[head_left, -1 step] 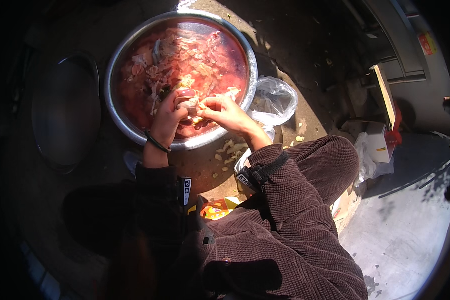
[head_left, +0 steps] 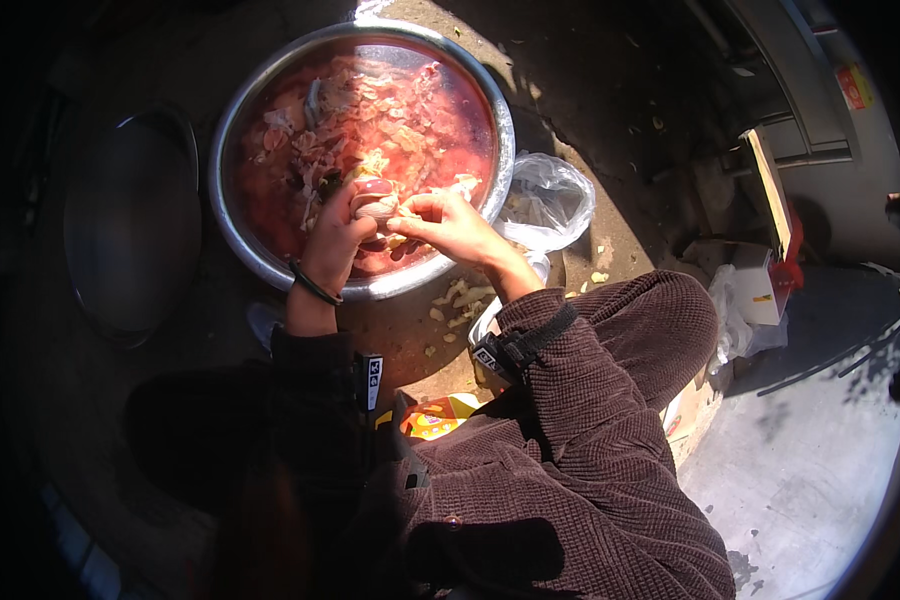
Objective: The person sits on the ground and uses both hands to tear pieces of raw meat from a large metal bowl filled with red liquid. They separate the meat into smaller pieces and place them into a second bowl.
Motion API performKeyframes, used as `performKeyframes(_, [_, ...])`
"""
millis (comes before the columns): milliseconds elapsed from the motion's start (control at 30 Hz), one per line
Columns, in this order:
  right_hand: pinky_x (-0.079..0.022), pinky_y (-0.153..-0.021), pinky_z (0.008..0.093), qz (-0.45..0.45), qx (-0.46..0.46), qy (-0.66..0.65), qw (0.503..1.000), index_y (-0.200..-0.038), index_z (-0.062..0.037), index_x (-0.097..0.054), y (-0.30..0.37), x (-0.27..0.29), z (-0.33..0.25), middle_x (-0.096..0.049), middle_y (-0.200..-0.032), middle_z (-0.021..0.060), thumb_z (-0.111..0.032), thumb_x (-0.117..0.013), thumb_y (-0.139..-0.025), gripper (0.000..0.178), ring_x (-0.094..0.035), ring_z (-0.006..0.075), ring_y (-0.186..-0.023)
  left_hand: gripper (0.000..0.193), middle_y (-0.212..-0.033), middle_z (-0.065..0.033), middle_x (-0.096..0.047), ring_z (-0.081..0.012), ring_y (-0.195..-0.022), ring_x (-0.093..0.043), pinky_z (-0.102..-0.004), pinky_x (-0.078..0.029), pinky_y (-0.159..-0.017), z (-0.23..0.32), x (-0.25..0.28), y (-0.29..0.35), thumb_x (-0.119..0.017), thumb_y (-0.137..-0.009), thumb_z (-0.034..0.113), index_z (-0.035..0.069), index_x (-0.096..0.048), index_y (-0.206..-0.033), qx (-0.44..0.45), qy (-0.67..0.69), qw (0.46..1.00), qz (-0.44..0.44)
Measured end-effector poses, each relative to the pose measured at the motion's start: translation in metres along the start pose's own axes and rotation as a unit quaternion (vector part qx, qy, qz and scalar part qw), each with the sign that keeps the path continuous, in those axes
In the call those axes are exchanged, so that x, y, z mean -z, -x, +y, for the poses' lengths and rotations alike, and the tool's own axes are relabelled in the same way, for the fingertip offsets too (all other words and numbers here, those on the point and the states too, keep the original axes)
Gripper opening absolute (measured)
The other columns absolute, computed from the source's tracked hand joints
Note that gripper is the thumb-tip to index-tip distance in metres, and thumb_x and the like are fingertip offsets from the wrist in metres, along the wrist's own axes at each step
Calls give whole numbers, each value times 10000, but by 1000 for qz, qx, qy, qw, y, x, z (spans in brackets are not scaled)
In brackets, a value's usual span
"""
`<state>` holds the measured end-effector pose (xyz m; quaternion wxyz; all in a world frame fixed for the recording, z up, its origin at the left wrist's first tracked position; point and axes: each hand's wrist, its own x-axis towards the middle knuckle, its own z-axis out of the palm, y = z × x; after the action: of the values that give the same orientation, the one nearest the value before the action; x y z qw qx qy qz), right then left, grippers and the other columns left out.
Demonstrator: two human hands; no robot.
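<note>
At eleven o'clock on the part-sunlit, scrap-strewn floor [head_left: 615,240], inside the metal basin [head_left: 370,289]'s six-o'clock rim, the left hand [head_left: 338,225]'s curled fingers grip a raw meat piece [head_left: 375,208]; the right hand [head_left: 452,226]'s nearly closed fingertips pinch its edge.

1. Piece of meat [head_left: 375,209]: pale pink and rounded, with a darker, glossy red part at its upper end.
2. It sits in the left hand [head_left: 338,235], above the basin [head_left: 504,150], the right hand's [head_left: 456,230] fingertips at its edge.
</note>
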<state>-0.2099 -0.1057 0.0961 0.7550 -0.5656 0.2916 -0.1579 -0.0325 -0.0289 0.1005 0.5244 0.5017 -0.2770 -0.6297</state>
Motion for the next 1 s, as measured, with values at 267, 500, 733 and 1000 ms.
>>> performKeyframes(267, [-501,-731,258,32,-15,13,999,-952,41,-638,6,-3,-9,-648,-859,32,-67,-556,-890,148,-603,82,-807,395,-1039,-46,-628,-100,-887,-610,-212,-501,-697,-6,3,-4,-447,-785,-48,32,-538,-1161,-27,13,999,-12])
performKeyframes(500, [-496,-707,252,53,-19,34,998,-960,38,-641,7,-5,-13,-643,-824,26,-91,-553,-917,161,-585,69,-771,420,-1082,-76,-615,-117,-918,-620,-219,-514,-720,-7,-1,-2,-437,-783,-57,5,-514,-1191,-37,14,999,-15])
performKeyframes(733, [-502,-645,246,64,22,131,989,-960,34,-641,2,2,-4,-649,-800,31,-123,-542,-941,186,-614,87,-713,428,-1090,-84,-609,-124,-930,-625,-226,-519,-737,-4,-1,-3,-422,-784,-71,-1,-508,-1198,-17,16,999,-25])
performKeyframes(1000, [-510,-656,233,37,3,61,997,-982,48,-642,4,0,-6,-663,-835,43,-49,-522,-898,176,-625,100,-677,408,-1054,-81,-623,-125,-902,-629,-229,-520,-747,-5,-2,-2,-431,-793,-68,-3,-516,-1186,-25,23,999,-13])
